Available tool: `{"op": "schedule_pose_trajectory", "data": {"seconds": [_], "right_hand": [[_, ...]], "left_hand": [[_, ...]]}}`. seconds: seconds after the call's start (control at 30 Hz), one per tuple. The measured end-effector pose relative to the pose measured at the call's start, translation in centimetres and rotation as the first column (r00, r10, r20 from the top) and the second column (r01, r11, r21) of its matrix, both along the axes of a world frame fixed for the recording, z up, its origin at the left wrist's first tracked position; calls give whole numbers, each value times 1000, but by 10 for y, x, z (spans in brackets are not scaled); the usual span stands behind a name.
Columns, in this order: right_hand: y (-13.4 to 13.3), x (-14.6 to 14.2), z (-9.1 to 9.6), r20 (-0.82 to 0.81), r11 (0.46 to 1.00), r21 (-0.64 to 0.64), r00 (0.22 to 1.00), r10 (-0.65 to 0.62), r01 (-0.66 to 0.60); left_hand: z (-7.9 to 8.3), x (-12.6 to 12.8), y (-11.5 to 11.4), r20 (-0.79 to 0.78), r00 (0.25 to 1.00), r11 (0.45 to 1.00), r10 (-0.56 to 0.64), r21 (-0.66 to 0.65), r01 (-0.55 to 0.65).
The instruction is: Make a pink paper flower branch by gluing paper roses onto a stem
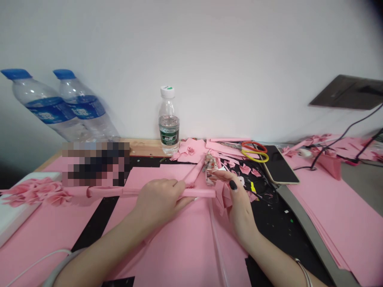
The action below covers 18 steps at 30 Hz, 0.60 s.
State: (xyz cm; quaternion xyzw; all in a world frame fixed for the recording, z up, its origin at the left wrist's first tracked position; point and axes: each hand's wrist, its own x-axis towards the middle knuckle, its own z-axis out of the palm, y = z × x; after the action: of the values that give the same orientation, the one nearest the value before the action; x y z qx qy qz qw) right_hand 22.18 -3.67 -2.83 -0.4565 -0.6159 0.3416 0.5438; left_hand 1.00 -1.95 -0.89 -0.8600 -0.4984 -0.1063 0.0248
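Observation:
My left hand (160, 199) lies closed over a long rolled pink paper tube (119, 192) that runs left to right across the desk. My right hand (236, 201) pinches a small folded pink paper piece (220, 196) at the tube's right end, thumb and forefinger together. A second thin pink paper roll (194, 172) slants up behind the left hand. Under both hands lie pink paper sheets (185, 243) on a black cutting mat (269, 215).
Pink paper flowers (32, 193) rest on a white box (12, 219) at the left. Three water bottles (169, 121) stand along the wall. Scissors (253, 150), a phone (279, 167), paper scraps, cables (338, 145) and a stack of pink sheets (344, 211) fill the right.

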Motion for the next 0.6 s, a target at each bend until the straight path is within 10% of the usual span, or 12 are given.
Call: {"op": "schedule_pose_trajectory", "data": {"seconds": [0.6], "right_hand": [[-2,-1,2,-58,999,-5,998,38,-38]], "left_hand": [[4,1,-4,-13,1000,1000,19,-1,-19]]}}
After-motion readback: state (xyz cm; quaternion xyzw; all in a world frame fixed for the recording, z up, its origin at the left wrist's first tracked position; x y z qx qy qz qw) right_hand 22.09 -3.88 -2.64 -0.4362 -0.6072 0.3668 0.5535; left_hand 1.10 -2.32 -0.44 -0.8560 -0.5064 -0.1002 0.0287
